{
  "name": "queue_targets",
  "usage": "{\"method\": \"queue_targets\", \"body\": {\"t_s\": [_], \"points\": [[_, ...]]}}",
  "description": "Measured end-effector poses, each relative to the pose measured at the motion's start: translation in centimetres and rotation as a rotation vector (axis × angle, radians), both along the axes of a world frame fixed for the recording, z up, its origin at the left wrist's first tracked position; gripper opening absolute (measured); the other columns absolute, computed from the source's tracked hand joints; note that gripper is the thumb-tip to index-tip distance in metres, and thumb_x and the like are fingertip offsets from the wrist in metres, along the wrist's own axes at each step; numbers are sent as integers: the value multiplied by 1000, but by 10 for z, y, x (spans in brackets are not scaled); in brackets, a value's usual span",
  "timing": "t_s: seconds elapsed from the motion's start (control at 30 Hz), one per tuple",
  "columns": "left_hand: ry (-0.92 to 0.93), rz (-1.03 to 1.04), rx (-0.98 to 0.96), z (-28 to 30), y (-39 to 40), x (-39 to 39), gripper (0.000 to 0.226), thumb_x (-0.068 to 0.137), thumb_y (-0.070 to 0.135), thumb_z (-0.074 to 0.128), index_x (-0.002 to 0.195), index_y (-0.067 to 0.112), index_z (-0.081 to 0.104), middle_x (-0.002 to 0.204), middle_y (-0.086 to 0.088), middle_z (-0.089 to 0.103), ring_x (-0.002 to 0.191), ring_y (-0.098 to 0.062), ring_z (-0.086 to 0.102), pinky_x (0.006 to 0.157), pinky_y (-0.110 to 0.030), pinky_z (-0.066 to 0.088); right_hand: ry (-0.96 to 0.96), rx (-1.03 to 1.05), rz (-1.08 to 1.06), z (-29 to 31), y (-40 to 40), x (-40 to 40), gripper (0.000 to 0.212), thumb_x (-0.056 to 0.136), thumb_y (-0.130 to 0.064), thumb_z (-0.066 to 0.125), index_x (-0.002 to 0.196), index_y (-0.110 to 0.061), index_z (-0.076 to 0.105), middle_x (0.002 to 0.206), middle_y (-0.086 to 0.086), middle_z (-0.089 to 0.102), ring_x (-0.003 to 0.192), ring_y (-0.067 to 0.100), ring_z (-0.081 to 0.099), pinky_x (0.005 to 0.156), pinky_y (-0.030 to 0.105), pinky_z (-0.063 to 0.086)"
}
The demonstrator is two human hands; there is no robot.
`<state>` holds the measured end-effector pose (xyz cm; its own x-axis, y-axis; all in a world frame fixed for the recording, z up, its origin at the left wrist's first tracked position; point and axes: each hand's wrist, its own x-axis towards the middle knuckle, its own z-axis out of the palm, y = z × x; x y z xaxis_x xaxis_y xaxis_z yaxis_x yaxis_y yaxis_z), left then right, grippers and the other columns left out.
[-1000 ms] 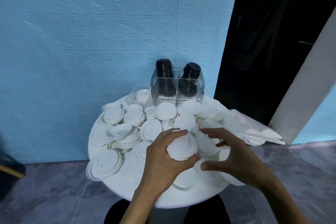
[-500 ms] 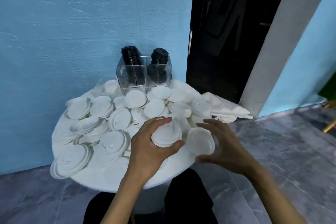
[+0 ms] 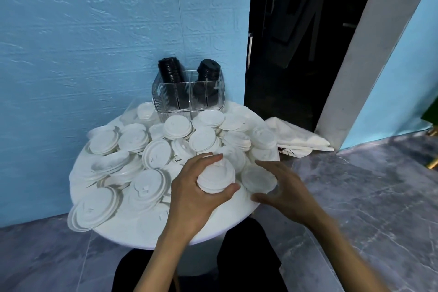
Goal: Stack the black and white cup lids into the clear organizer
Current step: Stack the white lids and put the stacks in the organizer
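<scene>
On the left side of the round white surface, big white lids hang over the edge, so a small bump could knock them to the floor. Near the middle, the left hand is wrapped tight around a small stack of white lids; if the grip slips, the stack could tip and spill. Behind the pile, against the blue wall, the clear organizer already holds two rows of black lids, and they stick up above the top, so they could slide out. To the right, the right hand has its fingers spread around one loose lid near the edge, and I cannot tell if it is touching it. I cannot read any words anywhere.
</scene>
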<state>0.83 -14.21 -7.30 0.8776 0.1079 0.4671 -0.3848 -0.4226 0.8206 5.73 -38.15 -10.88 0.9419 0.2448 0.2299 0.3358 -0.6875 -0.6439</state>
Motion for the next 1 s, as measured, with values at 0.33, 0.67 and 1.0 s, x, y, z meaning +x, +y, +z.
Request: {"method": "queue_targets", "body": {"t_s": [0.33, 0.67, 1.0], "points": [[3, 26, 25, -8, 10, 4, 61, 61, 30, 99, 116, 38, 73, 127, 18, 66, 123, 1, 59, 103, -11, 41, -37, 163, 6, 4, 7, 0, 71, 68, -28, 93, 132, -36, 62, 130, -19, 57, 119, -7, 53, 95, 5, 37], [34, 92, 15, 1, 17, -1, 78, 61, 37, 98, 131, 42, 64, 126, 27, 65, 122, 6, 57, 99, -7, 40, 64, 615, 161, 77, 55, -18, 21, 87, -30, 71, 105, -20, 74, 103, -4, 75, 99, 14, 71, 85, 28, 59], [92, 58, -17, 10, 23, -12, 116, 59, 36, 99, 151, 58, 31, 125, 42, 57, 116, 11, 59, 91, -8, 47, 360, 659, 166, 88, 100, 1, 40, 74, -49, 75, 108, -30, 69, 93, 9, 76, 84, 30, 70, 75, 41, 59]]}}
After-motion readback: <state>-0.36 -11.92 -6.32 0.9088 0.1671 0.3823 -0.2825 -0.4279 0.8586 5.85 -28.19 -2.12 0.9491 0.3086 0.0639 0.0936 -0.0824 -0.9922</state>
